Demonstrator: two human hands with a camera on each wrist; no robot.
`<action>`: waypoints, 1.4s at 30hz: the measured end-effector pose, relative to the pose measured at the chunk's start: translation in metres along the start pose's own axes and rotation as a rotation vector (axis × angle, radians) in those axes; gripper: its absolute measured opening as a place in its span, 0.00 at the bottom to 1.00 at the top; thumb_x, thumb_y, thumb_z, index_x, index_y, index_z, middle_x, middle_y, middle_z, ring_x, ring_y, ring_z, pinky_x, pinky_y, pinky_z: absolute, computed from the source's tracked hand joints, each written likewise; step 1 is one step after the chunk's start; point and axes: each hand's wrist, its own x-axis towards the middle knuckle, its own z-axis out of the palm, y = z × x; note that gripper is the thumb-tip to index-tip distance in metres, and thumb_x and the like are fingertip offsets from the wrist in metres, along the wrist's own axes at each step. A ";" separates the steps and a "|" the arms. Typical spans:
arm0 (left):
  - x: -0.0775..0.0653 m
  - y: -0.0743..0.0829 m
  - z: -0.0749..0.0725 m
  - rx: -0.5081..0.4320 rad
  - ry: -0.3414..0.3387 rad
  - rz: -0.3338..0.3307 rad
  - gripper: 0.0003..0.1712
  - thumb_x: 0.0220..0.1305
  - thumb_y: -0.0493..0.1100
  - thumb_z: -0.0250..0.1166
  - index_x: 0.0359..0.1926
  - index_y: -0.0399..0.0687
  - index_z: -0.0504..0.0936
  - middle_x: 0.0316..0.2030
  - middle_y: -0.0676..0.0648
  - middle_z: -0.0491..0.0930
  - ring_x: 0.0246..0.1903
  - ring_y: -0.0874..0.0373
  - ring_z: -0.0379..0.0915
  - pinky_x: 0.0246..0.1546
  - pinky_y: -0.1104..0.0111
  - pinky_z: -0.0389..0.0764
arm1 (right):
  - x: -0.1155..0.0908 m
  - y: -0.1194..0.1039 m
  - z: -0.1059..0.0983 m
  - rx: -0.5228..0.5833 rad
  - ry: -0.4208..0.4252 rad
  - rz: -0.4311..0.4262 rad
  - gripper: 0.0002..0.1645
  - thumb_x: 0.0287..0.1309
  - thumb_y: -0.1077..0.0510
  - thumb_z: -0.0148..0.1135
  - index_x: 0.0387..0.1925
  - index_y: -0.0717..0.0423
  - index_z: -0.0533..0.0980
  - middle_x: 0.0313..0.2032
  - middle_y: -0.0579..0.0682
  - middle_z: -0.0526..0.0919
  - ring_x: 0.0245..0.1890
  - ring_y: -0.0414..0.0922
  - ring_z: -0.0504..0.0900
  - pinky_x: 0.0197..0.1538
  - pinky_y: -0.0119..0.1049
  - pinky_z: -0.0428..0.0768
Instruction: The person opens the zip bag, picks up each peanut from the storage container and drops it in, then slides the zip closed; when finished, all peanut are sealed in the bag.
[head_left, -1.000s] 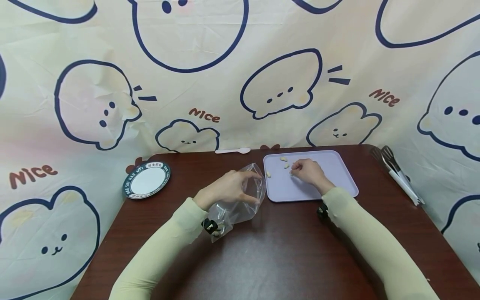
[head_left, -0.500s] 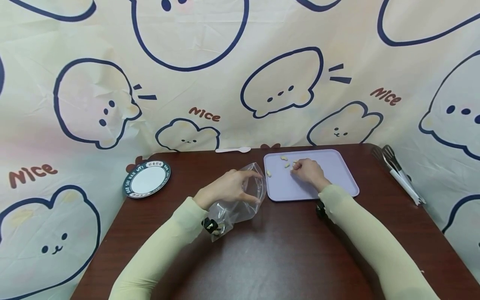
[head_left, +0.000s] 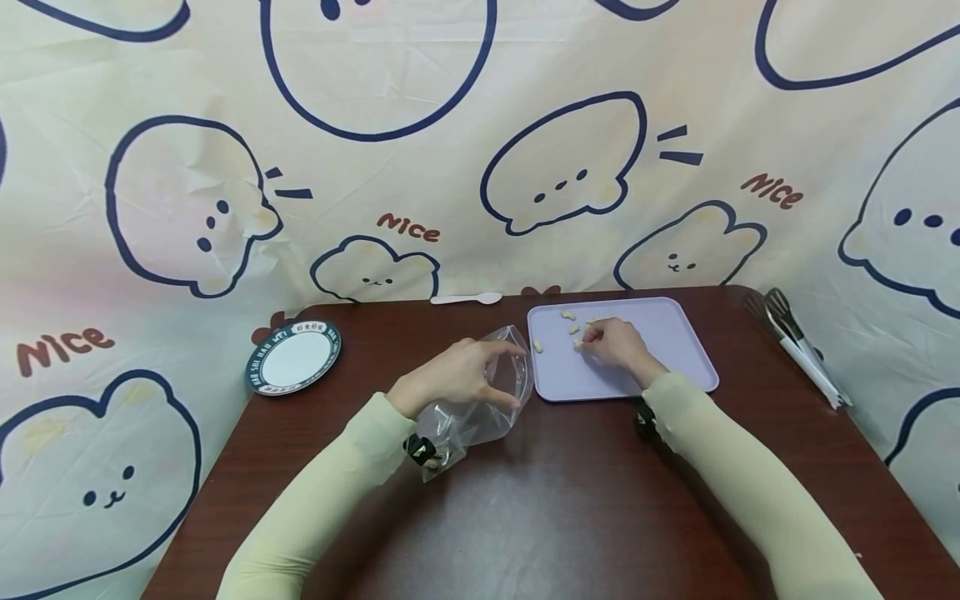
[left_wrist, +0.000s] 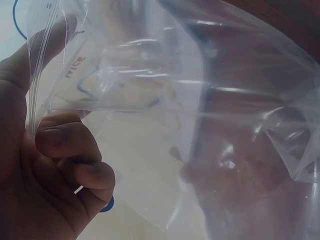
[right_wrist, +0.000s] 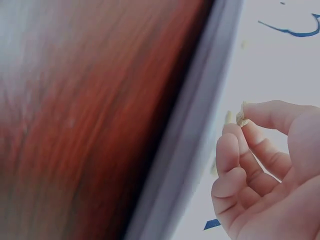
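head view, centre: left hand (head_left: 459,377) grips the clear bag (head_left: 487,427) at its mouth, which gapes toward the right of the frame. right of centre, right hand (head_left: 621,343) is over the lavender tray (head_left: 667,333), pinching a small pale piece (right_wrist: 240,119) between thumb and fingertips. loose pieces (head_left: 567,315) lie on the tray's left part.

step, judged: picking up a piece for bagging. next move likely calls for lifting over the tray's left rim, then releasing inside the bag mouth.
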 end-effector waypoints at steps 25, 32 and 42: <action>0.002 0.000 0.000 -0.001 0.020 -0.016 0.48 0.49 0.69 0.74 0.69 0.59 0.71 0.16 0.56 0.63 0.16 0.65 0.59 0.20 0.71 0.66 | -0.062 -0.087 -0.033 0.179 -0.033 -0.310 0.02 0.56 0.55 0.71 0.33 0.47 0.85 0.27 0.42 0.85 0.28 0.38 0.80 0.34 0.33 0.77; 0.002 0.000 0.000 -0.004 0.030 -0.006 0.47 0.49 0.67 0.75 0.67 0.59 0.73 0.17 0.56 0.66 0.17 0.65 0.61 0.20 0.72 0.67 | -0.070 -0.105 -0.031 0.191 -0.067 -0.367 0.02 0.56 0.56 0.71 0.33 0.49 0.85 0.26 0.41 0.84 0.27 0.35 0.79 0.35 0.32 0.78; 0.001 0.000 0.000 0.008 0.033 0.003 0.46 0.49 0.67 0.75 0.67 0.56 0.73 0.20 0.55 0.72 0.18 0.65 0.65 0.21 0.72 0.68 | -0.071 -0.117 -0.019 0.161 -0.088 -0.414 0.04 0.57 0.53 0.71 0.32 0.47 0.85 0.23 0.37 0.81 0.25 0.34 0.76 0.34 0.31 0.76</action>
